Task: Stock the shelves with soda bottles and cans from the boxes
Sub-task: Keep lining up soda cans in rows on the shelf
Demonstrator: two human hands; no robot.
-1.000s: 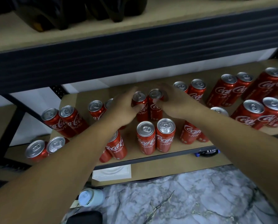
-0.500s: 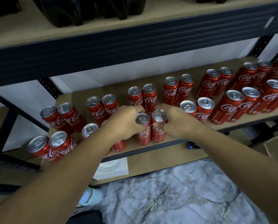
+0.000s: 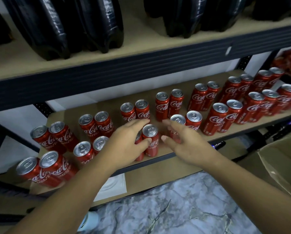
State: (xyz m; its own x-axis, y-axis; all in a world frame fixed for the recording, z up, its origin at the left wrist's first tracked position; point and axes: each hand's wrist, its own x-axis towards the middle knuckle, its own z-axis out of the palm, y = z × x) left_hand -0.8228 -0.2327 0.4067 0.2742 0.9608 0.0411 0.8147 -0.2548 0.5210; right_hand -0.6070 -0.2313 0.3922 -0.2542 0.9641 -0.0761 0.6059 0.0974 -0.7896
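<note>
Front edge of the lower shelf (image 3: 160, 150), middle of the rows: the front can (image 3: 150, 140) stands upright, long axis vertical, silver lid to the ceiling, logo facing out. The left hand (image 3: 127, 146) holds it, with the thumb laid across its red side and the fingers (image 3: 138, 122) reaching round behind the lid. A second can (image 3: 138, 141) sits pressed against it, mostly hidden under that palm. The right hand (image 3: 183, 143) is just beside the front can, fingers spread and loose, gripping nothing, a sliver of shelf between thumb and can. More upright cans stand in pairs either side; dark bottles (image 3: 56, 27) sit on the shelf above.
</note>
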